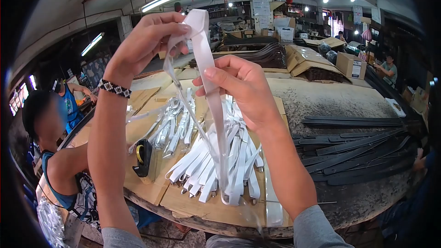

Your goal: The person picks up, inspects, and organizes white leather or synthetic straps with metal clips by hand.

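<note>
- In the head view, my feed puts the left hand (pixel 158 32) highest, its thumb and fingers pinching the white strap (pixel 202 41) just beside the folded top end.
- Clear plastic film (pixel 169 66) hangs under that same hand, thin and glossy; from here I can't quite make out whether the fingers grip it too or where it parts from the strap.
- I read the right hand (pixel 236 85) as grasping the strap lower down, thumb laid across its near face and fingers curled behind it.
- The strap runs from the left hand down through the right hand's grasp, then hangs over the pile of white straps (pixel 193 165), its lower part in front of them.
- That pile fans out on the cardboard (pixel 158 188) below both hands, metal pieces showing at some of the near ends.
- Behind and to the left of the pile, I pick out plastic-wrapped straps (pixel 172 121); the black tape dispenser (pixel 145 158) stands nearer the left forearm.
- Well apart on the right, dark straps (pixel 353 154) lie stacked on the worktable (pixel 330 105).
- A co-worker (pixel 59 160) in a dark cap is at my left, near the table edge.
</note>
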### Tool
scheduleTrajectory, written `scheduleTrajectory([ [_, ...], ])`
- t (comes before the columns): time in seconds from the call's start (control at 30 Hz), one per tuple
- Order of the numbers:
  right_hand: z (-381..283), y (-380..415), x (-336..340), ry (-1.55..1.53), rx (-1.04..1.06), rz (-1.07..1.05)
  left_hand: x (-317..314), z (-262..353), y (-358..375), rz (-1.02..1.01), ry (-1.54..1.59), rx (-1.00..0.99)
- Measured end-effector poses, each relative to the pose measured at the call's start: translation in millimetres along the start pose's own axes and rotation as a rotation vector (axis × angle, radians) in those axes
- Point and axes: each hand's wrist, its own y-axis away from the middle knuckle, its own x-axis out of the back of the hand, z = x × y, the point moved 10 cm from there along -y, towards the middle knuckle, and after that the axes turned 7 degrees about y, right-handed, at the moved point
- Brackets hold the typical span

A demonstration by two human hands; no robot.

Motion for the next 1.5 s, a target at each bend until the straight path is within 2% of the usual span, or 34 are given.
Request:
scheduleTrajectory([
  [0.13,-7,-8,6,0.022,-0.006,0.065,-19,-9,8,-0.057,0.016,0.011],
  [0.33,-11,-23,21,0.178,-0.104,0.127,-28,-14,17,-0.023,0.053,0.011],
  [0.5,-11,-32,31,0.249,-0.011,0.160,-24,-12,16,0.010,0.056,-0.089],
  [0.63,-6,-17,40,0.204,0.041,0.217,-12,-6,19,0.047,0.038,-0.094],
  [0.73,14,-7,19,0.172,-0.068,-0.036,-9,-2,18,0.025,0.063,-0.082],
  [0.83,13,-12,8,0.127,-0.066,-0.076,-12,1,13,0.004,0.048,-0.079],
  [1.0,-9,-16,11,0.176,-0.040,0.021,-7,19,10,0.051,-0.061,-0.158],
  [1.13,-10,-12,17,0.269,-0.096,0.105,-6,20,7,-0.010,-0.107,-0.139],
  [1.5,-29,-24,21,0.267,-0.024,0.185,-31,15,2,-0.085,-0.176,-0.083],
])
